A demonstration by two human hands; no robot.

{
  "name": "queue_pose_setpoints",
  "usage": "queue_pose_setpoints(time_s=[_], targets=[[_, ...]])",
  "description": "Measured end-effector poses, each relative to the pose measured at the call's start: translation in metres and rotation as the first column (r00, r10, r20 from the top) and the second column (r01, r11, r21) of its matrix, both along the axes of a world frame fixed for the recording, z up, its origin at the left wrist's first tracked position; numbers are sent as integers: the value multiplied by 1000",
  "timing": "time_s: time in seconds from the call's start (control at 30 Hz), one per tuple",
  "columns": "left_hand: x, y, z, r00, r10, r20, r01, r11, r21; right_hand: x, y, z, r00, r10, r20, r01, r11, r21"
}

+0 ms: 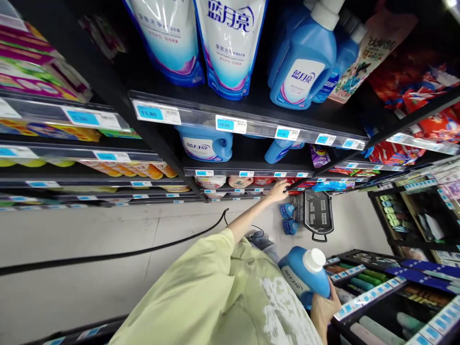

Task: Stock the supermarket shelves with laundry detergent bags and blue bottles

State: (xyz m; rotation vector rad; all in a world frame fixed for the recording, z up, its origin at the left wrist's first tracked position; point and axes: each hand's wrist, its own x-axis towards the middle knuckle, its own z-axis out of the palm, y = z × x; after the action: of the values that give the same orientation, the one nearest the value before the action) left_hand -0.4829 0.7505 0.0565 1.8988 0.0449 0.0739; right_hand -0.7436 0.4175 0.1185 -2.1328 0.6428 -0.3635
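Observation:
My right hand is wrapped round the lower part of a blue laundry detergent bottle with a white cap, tilted near my body. My left arm stretches forward to the low shelves. At a lower shelf edge, my left hand has its fingers extended beside red containers; it appears small, and I see nothing held in it. Two more blue bottles stand on the floor. Right beside them is a black shopping basket with its handle folded out.
Above, a shelf holds detergent pouches and large blue bottles. Price tags line its edge. A black cable-like strip crosses the tiled floor. Another shelf unit stands close on the right.

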Motion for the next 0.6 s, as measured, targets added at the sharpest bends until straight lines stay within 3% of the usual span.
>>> queue_pose_setpoints(time_s=[0.1,0.23,0.43,0.6], targets=[[-44,-14,-15,983,-185,-12,184,982,-39,-5,8,-6,999,39,33,-38,999,-21],[-101,-13,-35,932,-348,-104,339,936,-97,-11,19,-14,995,96,20,-95,994,-45],[-174,-10,-58,859,-430,-278,402,902,-154,-17,33,-24,989,146,-14,-146,989,6],[-223,-26,-56,785,-493,-375,431,870,-240,-16,46,-31,981,190,-24,-189,980,55]])
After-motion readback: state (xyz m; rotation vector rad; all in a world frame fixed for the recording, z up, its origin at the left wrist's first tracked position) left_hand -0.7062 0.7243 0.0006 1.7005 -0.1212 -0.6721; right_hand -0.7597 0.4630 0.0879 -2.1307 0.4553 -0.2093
